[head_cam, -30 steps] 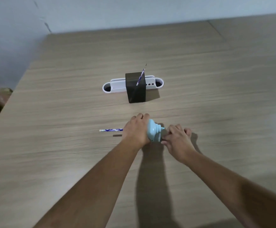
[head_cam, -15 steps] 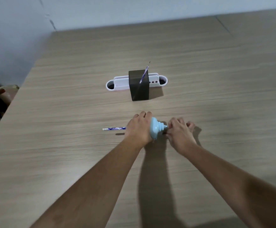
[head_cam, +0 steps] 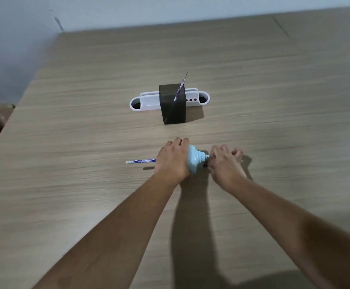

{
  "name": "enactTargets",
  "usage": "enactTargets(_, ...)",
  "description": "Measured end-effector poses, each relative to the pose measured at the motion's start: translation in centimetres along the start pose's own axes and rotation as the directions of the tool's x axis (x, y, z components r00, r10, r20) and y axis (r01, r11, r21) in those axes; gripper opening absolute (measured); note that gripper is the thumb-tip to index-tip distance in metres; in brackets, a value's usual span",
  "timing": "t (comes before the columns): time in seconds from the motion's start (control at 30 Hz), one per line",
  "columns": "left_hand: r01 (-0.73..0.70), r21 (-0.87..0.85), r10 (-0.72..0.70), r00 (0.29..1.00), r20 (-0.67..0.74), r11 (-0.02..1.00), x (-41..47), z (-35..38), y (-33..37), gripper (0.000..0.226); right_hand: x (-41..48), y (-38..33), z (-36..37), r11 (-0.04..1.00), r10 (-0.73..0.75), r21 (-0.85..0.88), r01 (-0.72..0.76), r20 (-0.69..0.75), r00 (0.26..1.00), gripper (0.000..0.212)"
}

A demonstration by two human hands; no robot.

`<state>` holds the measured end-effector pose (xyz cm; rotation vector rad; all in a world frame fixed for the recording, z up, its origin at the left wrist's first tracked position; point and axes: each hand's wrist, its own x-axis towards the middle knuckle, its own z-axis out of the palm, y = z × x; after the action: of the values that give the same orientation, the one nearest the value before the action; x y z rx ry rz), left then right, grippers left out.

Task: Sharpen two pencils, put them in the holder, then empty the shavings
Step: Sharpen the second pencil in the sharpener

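Left grip point(head_cam: 171, 159) is wrapped tight around the pale blue plastic rotary sharpener point(head_cam: 194, 160), pinning it on the light wood-grain desk point(head_cam: 65, 184). Sticking out to the left of that grip, there's the blue-and-white patterned pencil point(head_cam: 140, 161), lying level just above the desk with its white end pointing away and its other end hidden behind the hand. Just to the right of the left grip, the sharpener's stepped nose narrows to a small knob, and the right grip point(head_cam: 224, 163) sits right up against it, fingers curled in and pinched closed at a small dark part by that knob; what exactly they hold is too small to make out. Beyond both grips, well apart from them, stands the dark translucent square pencil holder point(head_cam: 173, 107), with a second patterned pencil point(head_cam: 180, 88) leaning inside it, sharp tip up and tilted right. Directly behind the holder lies a long white plastic organiser tray point(head_cam: 149, 101) with rounded ends.
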<state>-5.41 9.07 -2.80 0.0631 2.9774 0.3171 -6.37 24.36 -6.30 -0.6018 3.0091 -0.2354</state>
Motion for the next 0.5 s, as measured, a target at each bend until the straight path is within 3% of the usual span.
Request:
enactTargets(0.07, 0.006, 0.003, -0.006, 1.0, 0.005, 1.0, 0.1, 0.1, 0.0, 0.076, -2.5, 0.1, -1.3, 0.995, -0.079, 0.05, 0.081, -0.044, 0.996, 0.005)
enactTargets(0.13, 0.001, -0.002, -0.001, 1.0, 0.023, 1.0, 0.1, 0.1, -0.1, 0.078, -2.7, 0.7, -3.3, 0.986, -0.164, -0.024, 0.163, -0.184, 0.969, 0.007)
enactTargets(0.23, -0.028, 0.003, 0.028, 0.999, 0.041, 1.0, 0.1, -0.1, -0.2, 0.078, 1.0, 0.7, -6.0, 0.995, -0.098, -0.04, 0.09, -0.306, 0.947, 0.006)
enactTargets(0.37, -0.014, 0.008, 0.013, 0.999, 0.04, 1.0, 0.1, -0.4, -0.1, 0.079, 4.5, 0.2, -3.2, 0.995, 0.094, 0.024, -0.092, -0.085, 0.992, 0.017)
enactTargets(0.5, -0.011, 0.015, 0.01, 1.0, 0.015, 1.0, 0.1, -0.2, 0.0, 0.077, -0.8, -0.1, 0.2, 1.0, 0.029, -0.012, -0.029, 0.011, 1.0, 0.005)
